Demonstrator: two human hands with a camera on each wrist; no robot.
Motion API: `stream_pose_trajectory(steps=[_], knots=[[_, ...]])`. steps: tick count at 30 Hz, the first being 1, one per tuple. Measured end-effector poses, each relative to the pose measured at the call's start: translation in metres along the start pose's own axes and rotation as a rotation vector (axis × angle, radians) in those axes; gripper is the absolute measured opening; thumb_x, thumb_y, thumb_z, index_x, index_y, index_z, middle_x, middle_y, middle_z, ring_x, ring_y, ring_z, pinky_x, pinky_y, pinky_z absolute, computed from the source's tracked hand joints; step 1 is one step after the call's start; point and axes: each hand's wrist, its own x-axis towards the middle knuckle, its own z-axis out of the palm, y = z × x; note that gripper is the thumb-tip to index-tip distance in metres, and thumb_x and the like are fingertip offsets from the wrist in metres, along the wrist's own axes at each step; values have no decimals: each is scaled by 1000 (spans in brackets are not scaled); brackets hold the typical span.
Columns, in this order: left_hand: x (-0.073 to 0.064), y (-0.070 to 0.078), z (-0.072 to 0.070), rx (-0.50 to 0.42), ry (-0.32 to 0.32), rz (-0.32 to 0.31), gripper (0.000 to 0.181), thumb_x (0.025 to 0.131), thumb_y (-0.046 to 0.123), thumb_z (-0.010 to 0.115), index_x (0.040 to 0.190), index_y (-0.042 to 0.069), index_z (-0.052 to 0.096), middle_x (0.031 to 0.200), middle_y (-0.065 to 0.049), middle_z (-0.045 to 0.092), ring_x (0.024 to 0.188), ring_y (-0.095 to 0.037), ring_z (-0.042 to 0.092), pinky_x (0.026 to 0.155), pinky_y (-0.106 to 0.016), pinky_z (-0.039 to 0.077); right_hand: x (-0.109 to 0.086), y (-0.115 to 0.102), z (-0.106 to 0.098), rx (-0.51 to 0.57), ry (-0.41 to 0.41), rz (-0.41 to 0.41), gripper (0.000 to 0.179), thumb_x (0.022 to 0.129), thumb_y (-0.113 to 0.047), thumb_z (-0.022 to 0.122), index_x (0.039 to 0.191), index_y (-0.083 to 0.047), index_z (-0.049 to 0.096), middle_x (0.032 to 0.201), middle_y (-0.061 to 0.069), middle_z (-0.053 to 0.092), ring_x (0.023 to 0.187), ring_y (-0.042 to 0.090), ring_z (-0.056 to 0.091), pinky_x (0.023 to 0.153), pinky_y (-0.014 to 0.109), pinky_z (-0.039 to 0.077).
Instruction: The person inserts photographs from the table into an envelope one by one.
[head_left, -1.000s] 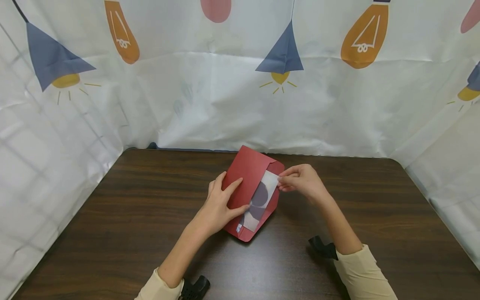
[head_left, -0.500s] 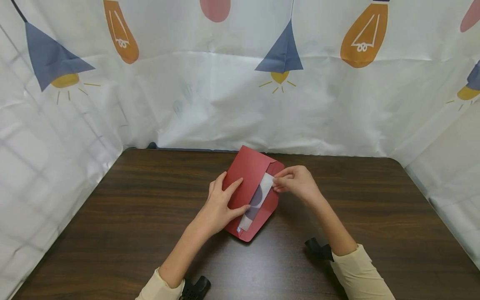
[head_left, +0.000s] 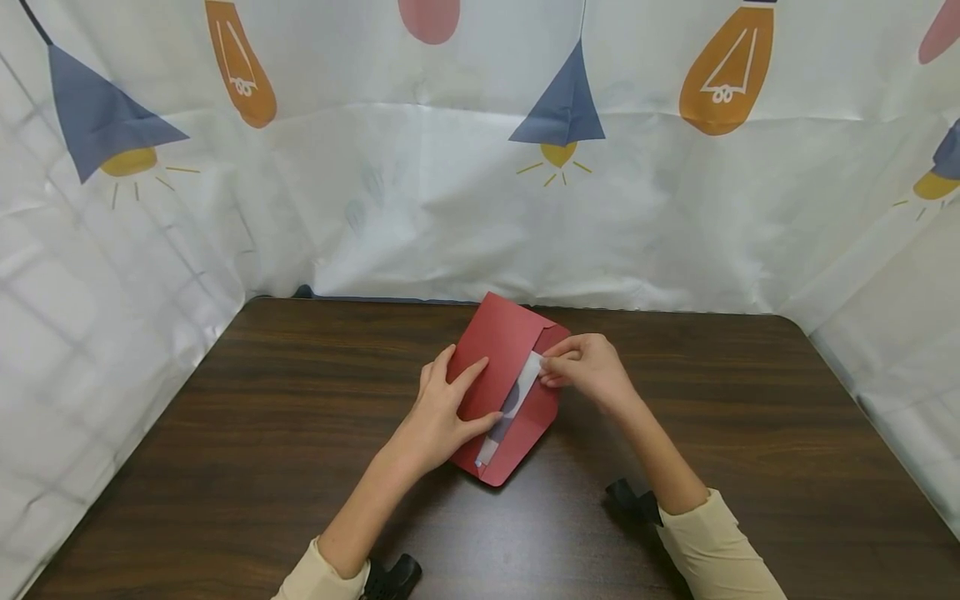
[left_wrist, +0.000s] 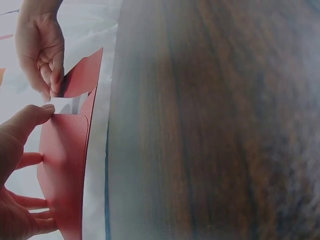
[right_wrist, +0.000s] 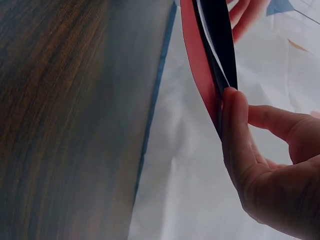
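A red envelope [head_left: 495,342] is tilted at the far middle of the table, its flap folded out towards the right hand. A strip of white paper with purple-grey shapes [head_left: 513,402] shows in its long opening; the rest lies hidden inside. My left hand [head_left: 438,417] grips the envelope with fingers spread, the thumb [left_wrist: 37,115] right at the opening's edge. At the flap side, my right hand [head_left: 592,367] pinches the upper corner of the paper between thumb and fingers. In the right wrist view, the paper's thin white edge [right_wrist: 215,47] runs between the envelope's sides.
The dark wood-grain table [head_left: 300,400] spreads around both arms. A white curtain [head_left: 420,217] with printed lamps and bulbs hangs just behind its far edge. Black straps with small cameras sit at both wrists, by the left sleeve [head_left: 322,575] and the right sleeve [head_left: 712,542].
My right hand has moved left and slightly down, and the paper has slid deeper into the envelope, leaving a narrower strip in sight. The left hand has stayed nearly still.
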Motion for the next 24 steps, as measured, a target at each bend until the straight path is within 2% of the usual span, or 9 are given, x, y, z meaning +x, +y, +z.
stream_pose_trajectory(steps=[11, 24], knots=[[0, 1, 1, -3, -7, 10, 73, 90, 29, 86, 153, 9, 56, 165, -28, 27, 145, -46, 31, 97, -55, 58, -2, 1, 7, 9, 31, -8, 20, 98, 2, 68, 110, 19, 69, 93, 25, 78, 70, 13, 76, 75, 34, 65], [-1, 3, 3, -12, -12, 34, 72, 89, 28, 87, 151, 8, 57, 165, -28, 28, 145, -47, 32, 97, -56, 57, -1, 2, 7, 44, 43, -21, 22, 98, 3, 67, 112, 20, 69, 94, 23, 77, 69, 11, 74, 71, 28, 64]])
